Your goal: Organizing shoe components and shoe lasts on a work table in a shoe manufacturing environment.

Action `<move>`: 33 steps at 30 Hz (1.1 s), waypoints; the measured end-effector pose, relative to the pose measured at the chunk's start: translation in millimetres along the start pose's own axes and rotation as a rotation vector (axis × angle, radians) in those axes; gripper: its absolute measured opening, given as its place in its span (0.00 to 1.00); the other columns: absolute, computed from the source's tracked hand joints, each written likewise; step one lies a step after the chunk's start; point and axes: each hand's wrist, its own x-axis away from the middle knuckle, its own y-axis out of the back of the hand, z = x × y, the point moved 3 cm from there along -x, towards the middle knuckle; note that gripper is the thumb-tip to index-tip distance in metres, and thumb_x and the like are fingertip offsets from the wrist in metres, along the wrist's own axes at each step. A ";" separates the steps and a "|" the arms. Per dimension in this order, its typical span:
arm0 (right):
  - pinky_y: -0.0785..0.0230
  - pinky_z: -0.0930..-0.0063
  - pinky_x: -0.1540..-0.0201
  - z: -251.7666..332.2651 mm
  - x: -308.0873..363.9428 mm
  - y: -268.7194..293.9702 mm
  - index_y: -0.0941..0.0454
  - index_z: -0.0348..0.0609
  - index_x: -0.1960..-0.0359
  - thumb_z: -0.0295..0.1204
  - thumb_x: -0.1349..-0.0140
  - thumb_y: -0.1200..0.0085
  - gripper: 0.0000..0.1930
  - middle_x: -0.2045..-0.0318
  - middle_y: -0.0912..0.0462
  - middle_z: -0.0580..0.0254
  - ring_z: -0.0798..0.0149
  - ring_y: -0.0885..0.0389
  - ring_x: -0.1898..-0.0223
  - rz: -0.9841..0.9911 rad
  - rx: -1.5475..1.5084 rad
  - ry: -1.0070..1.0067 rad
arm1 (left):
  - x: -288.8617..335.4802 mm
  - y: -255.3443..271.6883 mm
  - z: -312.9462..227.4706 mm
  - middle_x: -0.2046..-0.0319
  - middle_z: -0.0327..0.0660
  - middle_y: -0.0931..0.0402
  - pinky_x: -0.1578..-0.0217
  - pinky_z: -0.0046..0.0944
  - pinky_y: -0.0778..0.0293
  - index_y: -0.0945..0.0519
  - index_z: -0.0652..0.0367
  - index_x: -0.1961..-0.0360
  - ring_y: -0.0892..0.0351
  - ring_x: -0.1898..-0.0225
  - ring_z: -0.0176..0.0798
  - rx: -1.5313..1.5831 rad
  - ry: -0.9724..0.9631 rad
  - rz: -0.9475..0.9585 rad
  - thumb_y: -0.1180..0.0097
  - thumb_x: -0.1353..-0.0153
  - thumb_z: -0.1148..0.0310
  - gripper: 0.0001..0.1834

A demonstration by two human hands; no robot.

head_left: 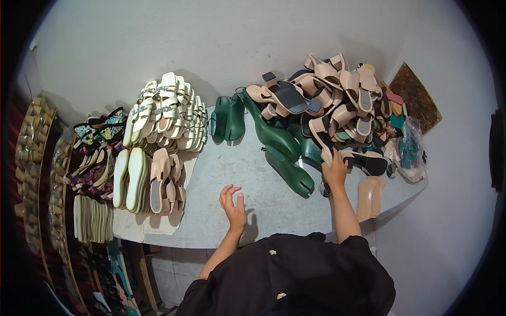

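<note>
My right hand [336,171] reaches to the near side of a heap of beige heeled mules. Its fingers are closed on the toe end of a beige heeled mule [319,126]. Above the table hangs my left hand [233,208], fingers apart and slightly bent, holding nothing. Left of the right hand lie green shoe lasts [287,171], partly under the heap. A dark-soled mule [368,163] lies just right of it, and two beige sole-shaped pieces [370,197] rest nearer the table's edge.
White sandals [163,113] are stacked at the left, with pale soles [138,181] and beige sandals [166,184] before them. Another pair of green lasts [227,120] stands mid-back. A clear plastic bag [412,150] sits on the right. Shelves with heels [36,147] line the far left.
</note>
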 end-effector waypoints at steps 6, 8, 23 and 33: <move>0.54 0.43 0.38 -13.2 12.1 22.7 0.32 0.41 0.47 0.25 0.41 0.57 0.18 0.52 0.25 0.53 0.49 0.28 0.50 -0.152 -0.029 0.204 | 0.7 -21.8 -6.6 0.59 0.42 0.29 0.52 0.38 0.39 0.24 0.60 0.64 0.32 0.54 0.39 0.272 0.000 0.203 0.51 0.44 0.73 0.07; 0.54 0.43 0.38 -21.1 17.0 27.0 0.31 0.41 0.48 0.25 0.40 0.57 0.18 0.52 0.25 0.53 0.49 0.28 0.50 -0.222 -0.091 0.192 | 4.1 -35.9 -16.0 0.62 0.40 0.27 0.55 0.35 0.38 0.24 0.60 0.65 0.30 0.58 0.36 0.312 -0.044 0.318 0.50 0.44 0.73 0.06; 0.44 0.74 0.44 80.0 105.5 -20.4 0.43 0.40 0.42 0.31 0.34 0.57 0.20 0.48 0.33 0.57 0.69 0.35 0.46 0.255 -1.528 -0.270 | 4.7 -86.5 -28.5 0.57 0.41 0.26 0.58 0.32 0.30 0.32 0.66 0.48 0.26 0.60 0.32 0.718 0.404 0.735 0.43 0.43 0.65 0.25; 0.70 0.26 0.42 -53.9 -7.6 69.3 0.33 0.56 0.46 0.24 0.54 0.47 0.28 0.43 0.36 0.58 0.55 0.48 0.35 -0.096 0.295 -0.185 | 17.2 -0.2 73.8 0.59 0.43 0.24 0.59 0.33 0.28 0.28 0.67 0.51 0.25 0.60 0.33 0.571 0.608 0.754 0.44 0.42 0.64 0.22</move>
